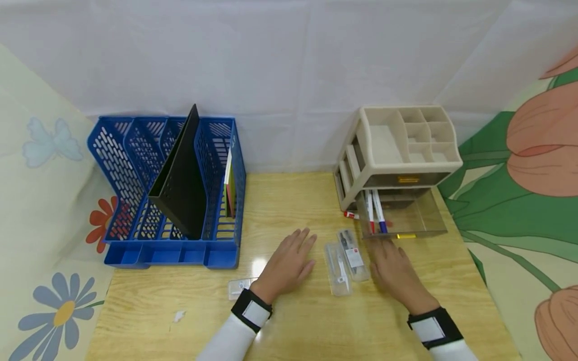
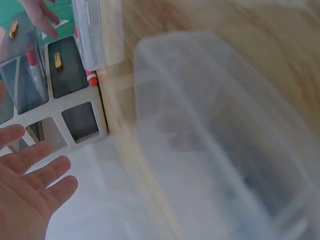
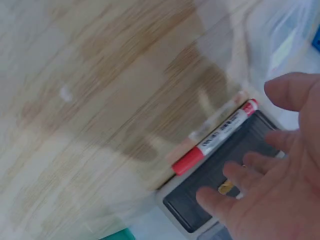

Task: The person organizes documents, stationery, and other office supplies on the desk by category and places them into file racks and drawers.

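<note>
My left hand (image 1: 285,263) is spread over the table, holding nothing; in the left wrist view its fingers (image 2: 47,172) are apart. A clear plastic case (image 1: 239,288) lies beside the left wrist. My right hand (image 1: 395,273) is in front of an open see-through drawer (image 1: 424,215), fingertips close to its front; whether they touch cannot be told. Inside that drawer lie a red-capped marker (image 1: 370,213) and a blue-capped marker (image 1: 380,213). Another red marker (image 3: 217,137) lies on the table by the drawer unit. Between the hands lie two clear cases (image 1: 337,269) (image 1: 353,255), holding what look like drawing compasses.
The cream drawer unit (image 1: 384,150) with a compartmented top stands at the back right. On the left is a blue file rack (image 1: 171,255) with a black folder (image 1: 180,185) and several thin booklets (image 1: 229,188). A white scrap (image 1: 179,316) lies near the front left.
</note>
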Motion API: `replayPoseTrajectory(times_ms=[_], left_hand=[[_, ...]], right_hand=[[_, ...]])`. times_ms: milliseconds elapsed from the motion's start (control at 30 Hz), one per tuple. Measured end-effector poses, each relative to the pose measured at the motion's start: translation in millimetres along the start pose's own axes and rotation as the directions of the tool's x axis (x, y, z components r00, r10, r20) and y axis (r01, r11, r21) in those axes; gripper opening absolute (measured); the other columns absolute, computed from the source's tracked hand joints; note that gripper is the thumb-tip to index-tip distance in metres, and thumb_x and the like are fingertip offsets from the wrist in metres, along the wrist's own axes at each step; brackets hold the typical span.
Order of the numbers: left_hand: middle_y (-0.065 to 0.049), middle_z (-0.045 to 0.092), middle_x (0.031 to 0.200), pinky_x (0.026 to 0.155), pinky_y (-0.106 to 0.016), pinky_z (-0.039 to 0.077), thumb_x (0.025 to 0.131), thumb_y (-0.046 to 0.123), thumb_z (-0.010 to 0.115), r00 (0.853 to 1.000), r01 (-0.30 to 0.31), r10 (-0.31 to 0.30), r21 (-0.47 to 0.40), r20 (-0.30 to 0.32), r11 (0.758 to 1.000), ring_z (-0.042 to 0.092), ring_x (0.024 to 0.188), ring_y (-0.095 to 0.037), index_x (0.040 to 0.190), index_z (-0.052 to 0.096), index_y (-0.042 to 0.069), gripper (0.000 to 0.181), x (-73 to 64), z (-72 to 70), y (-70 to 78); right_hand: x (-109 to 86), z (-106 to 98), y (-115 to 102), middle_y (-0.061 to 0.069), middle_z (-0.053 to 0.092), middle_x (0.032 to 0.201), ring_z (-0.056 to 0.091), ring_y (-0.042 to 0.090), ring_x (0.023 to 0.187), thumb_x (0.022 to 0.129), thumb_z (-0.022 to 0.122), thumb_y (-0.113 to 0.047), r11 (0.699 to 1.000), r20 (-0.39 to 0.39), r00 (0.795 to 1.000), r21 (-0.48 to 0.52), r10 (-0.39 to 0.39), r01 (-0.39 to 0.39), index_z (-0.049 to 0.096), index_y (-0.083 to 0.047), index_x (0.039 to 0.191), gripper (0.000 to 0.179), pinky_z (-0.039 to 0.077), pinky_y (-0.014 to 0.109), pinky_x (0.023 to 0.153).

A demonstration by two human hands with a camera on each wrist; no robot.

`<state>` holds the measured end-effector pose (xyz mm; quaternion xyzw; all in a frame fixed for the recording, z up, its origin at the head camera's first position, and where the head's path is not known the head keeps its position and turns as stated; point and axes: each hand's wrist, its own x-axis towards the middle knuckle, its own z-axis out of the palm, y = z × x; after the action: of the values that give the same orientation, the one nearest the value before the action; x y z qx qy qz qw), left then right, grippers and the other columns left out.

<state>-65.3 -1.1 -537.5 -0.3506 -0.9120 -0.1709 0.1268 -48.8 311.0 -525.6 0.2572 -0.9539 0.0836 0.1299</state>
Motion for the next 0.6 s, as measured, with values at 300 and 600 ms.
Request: replayPoseTrajectory(times_ms=[300, 600], left_hand=[[-0.024, 0.046, 0.146, 0.109, -0.049, 0.040, 0.096, 0.039, 0.051, 0.999, -0.044, 0.043, 0.007, 0.008, 0.999, 0.045, 0.131, -0.038, 0.146, 0.039, 0.003, 0.062, 1.6, 3.3, 4.6], [-0.022, 0.043, 0.149, 0.110, -0.049, 0.039, 0.097, 0.040, 0.050, 0.998, -0.042, 0.043, -0.031, 0.035, 0.999, 0.041, 0.134, -0.037, 0.147, 0.037, 0.005, 0.062, 7.0, 7.9, 9.1]], right_hand=[[12.4, 14.9, 22.2, 0.028, 0.056, 0.071, 0.053, 0.050, 0.064, 0.077, 0.064, -0.012, 0.987, -0.081, 0.995, -0.156, -0.050, 0.037, 0.053, 0.007, 0.087, 0.024, 0.045, 0.062, 0.052], [22.7, 29.1, 42.3, 0.040, 0.054, 0.116, 0.051, 0.057, 0.103, 0.087, 0.059, -0.008, 0.993, -0.043, 0.997, -0.102, -0.061, 0.057, 0.054, 0.005, 0.127, 0.042, 0.049, 0.071, 0.073]])
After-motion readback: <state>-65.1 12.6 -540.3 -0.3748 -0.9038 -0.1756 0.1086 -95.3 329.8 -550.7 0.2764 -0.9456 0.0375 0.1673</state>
